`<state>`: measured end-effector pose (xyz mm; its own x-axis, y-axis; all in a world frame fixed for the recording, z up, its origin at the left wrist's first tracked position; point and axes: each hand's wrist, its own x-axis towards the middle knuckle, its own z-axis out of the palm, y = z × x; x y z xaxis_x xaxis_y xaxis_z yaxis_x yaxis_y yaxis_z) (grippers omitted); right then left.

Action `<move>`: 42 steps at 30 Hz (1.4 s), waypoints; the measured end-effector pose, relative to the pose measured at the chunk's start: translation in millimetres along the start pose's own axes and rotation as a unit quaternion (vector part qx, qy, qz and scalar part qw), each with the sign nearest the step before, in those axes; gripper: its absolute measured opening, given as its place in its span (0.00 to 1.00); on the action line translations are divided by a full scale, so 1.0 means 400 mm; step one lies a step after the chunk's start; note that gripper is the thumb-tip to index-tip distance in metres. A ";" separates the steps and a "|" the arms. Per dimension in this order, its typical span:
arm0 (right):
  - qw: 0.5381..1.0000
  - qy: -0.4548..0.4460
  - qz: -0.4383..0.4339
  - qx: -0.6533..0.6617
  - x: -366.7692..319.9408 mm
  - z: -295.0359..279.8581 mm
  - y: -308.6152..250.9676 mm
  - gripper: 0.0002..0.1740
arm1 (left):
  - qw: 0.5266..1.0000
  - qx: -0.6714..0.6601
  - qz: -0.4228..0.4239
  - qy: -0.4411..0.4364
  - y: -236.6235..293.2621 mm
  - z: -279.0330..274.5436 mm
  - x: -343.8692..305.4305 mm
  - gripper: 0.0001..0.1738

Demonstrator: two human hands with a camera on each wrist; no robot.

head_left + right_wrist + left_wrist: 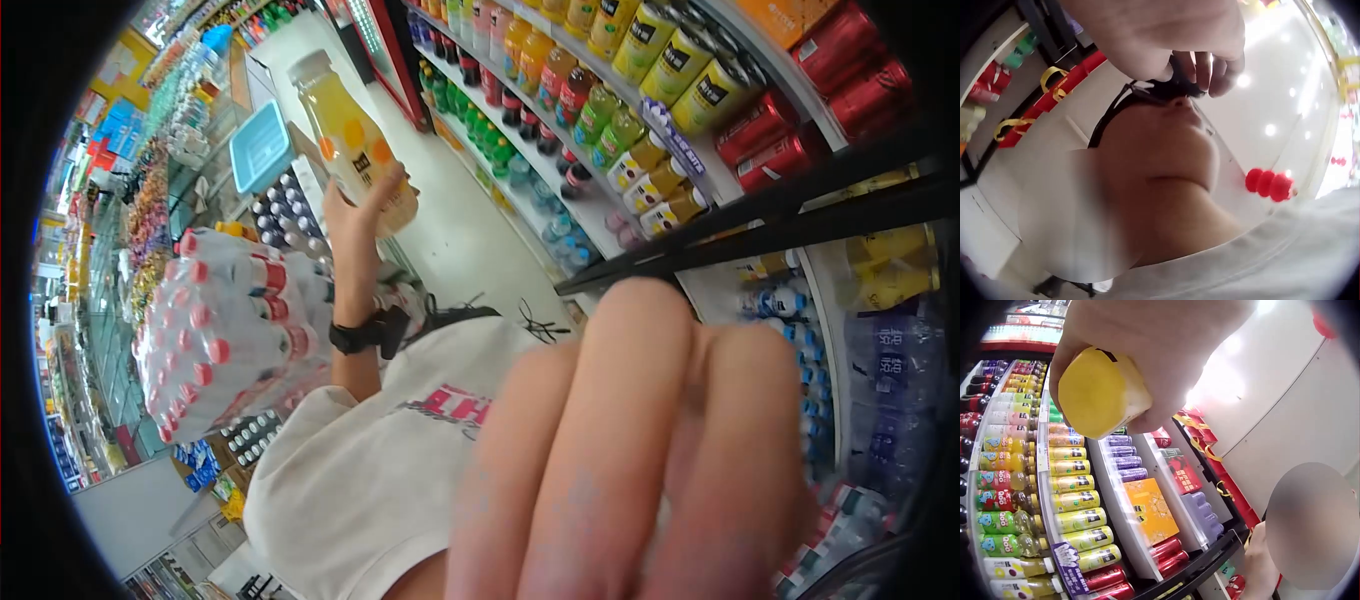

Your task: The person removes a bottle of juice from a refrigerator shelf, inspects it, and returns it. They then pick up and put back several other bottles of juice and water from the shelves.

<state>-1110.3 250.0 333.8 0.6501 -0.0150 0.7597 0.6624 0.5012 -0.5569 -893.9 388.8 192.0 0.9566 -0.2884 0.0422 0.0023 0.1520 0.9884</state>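
A clear bottle of yellow drink with orange dots on its label (pixel 345 125) is gripped by my left hand (pixel 358 222), which wears a black band at the wrist. In the left wrist view, the fingers of that hand (pixel 1129 350) wrap round the bottle, its yellow end (pixel 1094 394) facing the camera. My right hand (pixel 640 450) is raised very close to the head camera, fingers bent and blurred. In the right wrist view, this hand (pixel 1172 40) is up at the face, its fingers at a black head-worn item (pixel 1163 90); whether they grip or only touch it is unclear.
Shelves of bottles and cans (pixel 600 90) run along the right behind a black frame (pixel 760 215). Shrink-wrapped bottles with pink caps (pixel 225 330) stack at left, near a light-blue basket (pixel 262 148). Pale floor (pixel 470 215) lies between. Red lantern-like decorations (pixel 1269 184) hang overhead.
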 end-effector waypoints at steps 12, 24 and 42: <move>0.991 -0.044 0.013 0.123 -0.003 0.047 0.032 0.12 | 0.998 0.046 0.028 0.019 0.004 -0.030 -0.027 0.24; 0.981 -0.042 0.021 0.190 0.055 0.077 0.060 0.10 | 1.000 0.015 0.014 0.011 0.017 -0.053 -0.029 0.24; 0.970 0.202 0.117 -0.067 0.176 -0.180 0.393 0.20 | 0.999 -0.017 0.028 -0.031 0.085 -0.070 -0.082 0.22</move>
<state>-933.4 265.5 275.5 0.8631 -0.2655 0.4296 0.5045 0.4157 -0.7567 -917.1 430.1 220.0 0.9355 -0.3369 0.1069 -0.0394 0.2012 0.9788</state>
